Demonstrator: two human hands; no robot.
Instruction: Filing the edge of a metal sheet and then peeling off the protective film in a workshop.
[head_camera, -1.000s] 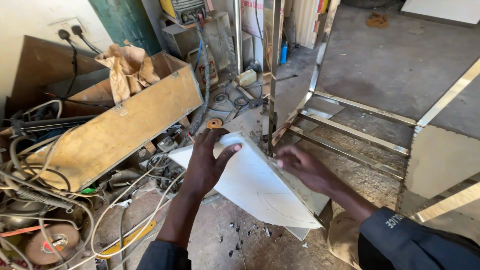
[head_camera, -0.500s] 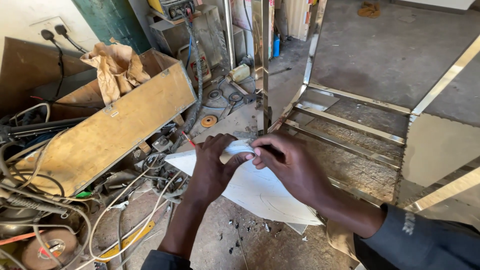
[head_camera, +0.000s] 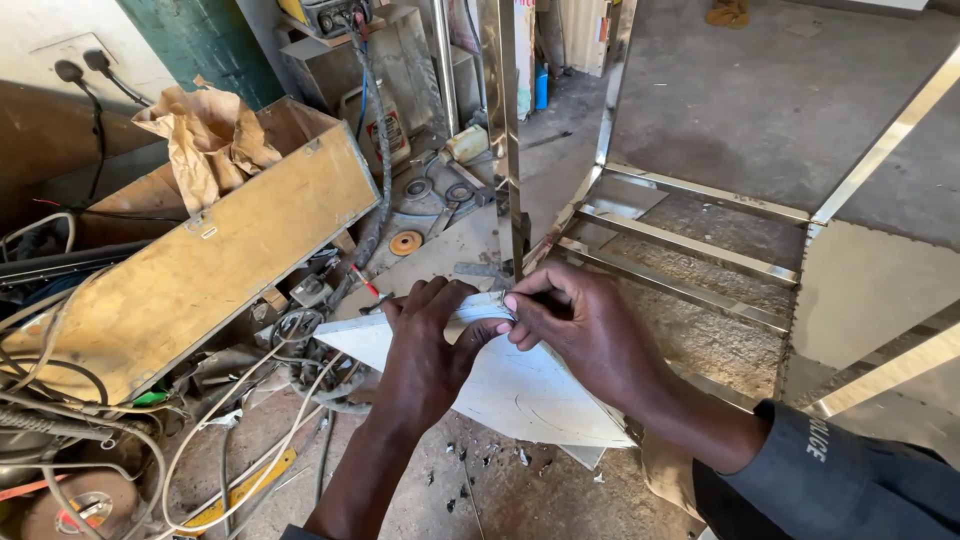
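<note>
Left hand: the left hand (head_camera: 430, 345) lay spread, palm down, on the upper part of a white sheet (head_camera: 505, 390), fingers loosely curled over its top edge, pressing rather than clasping.
Right hand: the right hand (head_camera: 580, 325) was closed in a pinch, thumb and forefinger nipping the top edge of the sheet right beside the left fingertips; whether they held only the edge or a thin film on it, I could not tell.
Sheet: a flat white panel, roughly triangular, lay tilted over the clutter on the floor, its pointed end to the near right; a faint curved line showed on its face.
Frame: a shiny metal frame (head_camera: 690, 240) of square tubes stood just beyond the hands, one upright post (head_camera: 505, 130) rising touching or almost touching the sheet's far edge.
Left side: a long wooden box (head_camera: 190, 270) with crumpled brown paper (head_camera: 205, 140) in it lay among loose cables (head_camera: 230, 440).
Far floor: a small orange disc (head_camera: 405, 242) and scattered tools lay on the dusty floor (head_camera: 760, 90).
Step in hand: to my eye, the sheet was being steadied with one hand while the other worked at its edge.
Next move: it would seem to call for a firm hold-down from the left hand and a slow, even pull from the pinch, lest the edge slip free.
</note>
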